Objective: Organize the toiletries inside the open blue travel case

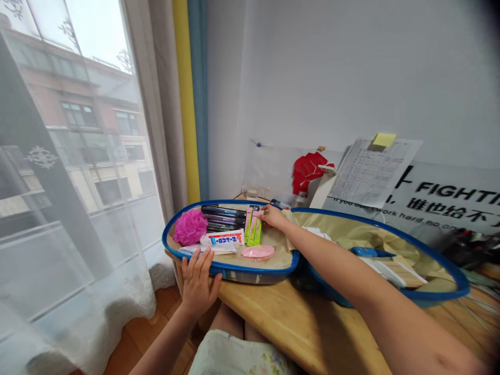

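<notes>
Since the right hand (273, 217) sat narrow on the packets (252, 227) at 3 o'clock in the case (234, 269) — grip unclear — and the left hand (198, 284) lay open at 7 o'clock, a careless tug could topple them.

Item count was as follows: two blue-rimmed oval fabric case halves (230, 266); two slim green-and-pink cartons (252, 226); one white printed tube carton (222, 238); one pink mesh bath puff (190, 227); one oval pink soap case (257, 252); one yellow sticky note (383, 139)
</notes>
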The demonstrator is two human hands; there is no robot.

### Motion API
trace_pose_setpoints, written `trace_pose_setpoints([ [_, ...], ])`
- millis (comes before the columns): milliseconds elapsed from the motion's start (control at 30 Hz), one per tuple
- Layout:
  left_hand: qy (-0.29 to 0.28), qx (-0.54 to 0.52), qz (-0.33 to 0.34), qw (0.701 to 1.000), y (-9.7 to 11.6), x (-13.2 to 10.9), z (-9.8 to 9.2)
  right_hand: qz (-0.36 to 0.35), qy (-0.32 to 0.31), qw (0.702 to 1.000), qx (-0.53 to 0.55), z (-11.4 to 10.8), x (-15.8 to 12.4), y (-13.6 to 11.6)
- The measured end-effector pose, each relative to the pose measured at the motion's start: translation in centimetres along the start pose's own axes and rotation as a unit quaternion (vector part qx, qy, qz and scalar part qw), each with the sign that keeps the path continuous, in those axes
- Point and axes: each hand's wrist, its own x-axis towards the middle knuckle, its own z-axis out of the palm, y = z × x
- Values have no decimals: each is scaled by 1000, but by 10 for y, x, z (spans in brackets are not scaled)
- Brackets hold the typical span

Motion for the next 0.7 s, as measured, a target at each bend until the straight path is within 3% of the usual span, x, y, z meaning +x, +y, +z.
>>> trace_pose_setpoints([
  [200, 0, 0, -2, 1000, 2, 3, -2, -14, 17, 1000, 3, -1, -5, -2],
  [333, 0, 0, 1, 1000, 2, 3, -2, -47, 62, 997, 12, -18, -7, -10],
  [433, 0, 0, -2, 1000, 0, 1, 0, -80, 93, 992, 20, -50, -11, -12],
  [533, -2, -5, -8, 1000, -2, -2, 1, -99, 113, 989, 8, -96, -22, 0],
  [700, 2, -8, -8, 1000, -1, -2, 1, -56, 94, 990, -90, -163, -45, 57],
])
